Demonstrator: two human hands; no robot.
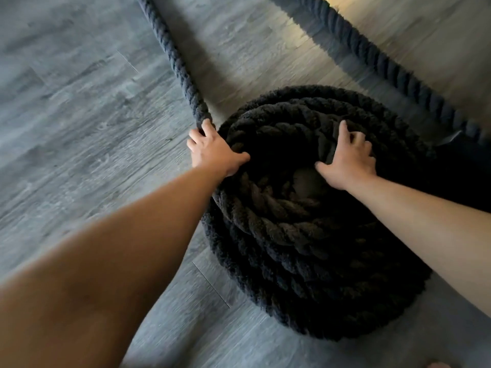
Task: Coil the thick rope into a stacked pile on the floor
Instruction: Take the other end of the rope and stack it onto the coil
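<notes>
A thick black twisted rope is wound into a round stacked coil on the grey wood floor, several turns high, with a hollow middle. A loose straight length of the rope runs from the coil's left rim up to the top edge. My left hand grips this length where it meets the coil's upper left rim. On the inner top turn at the coil's right side, my right hand grips the rope, fingers curled over it and thumb inside.
A second stretch of the same rope crosses the floor diagonally from the top centre to the right edge behind the coil. Grey plank floor spreads to the left and below. A sunlit patch lies at the top right.
</notes>
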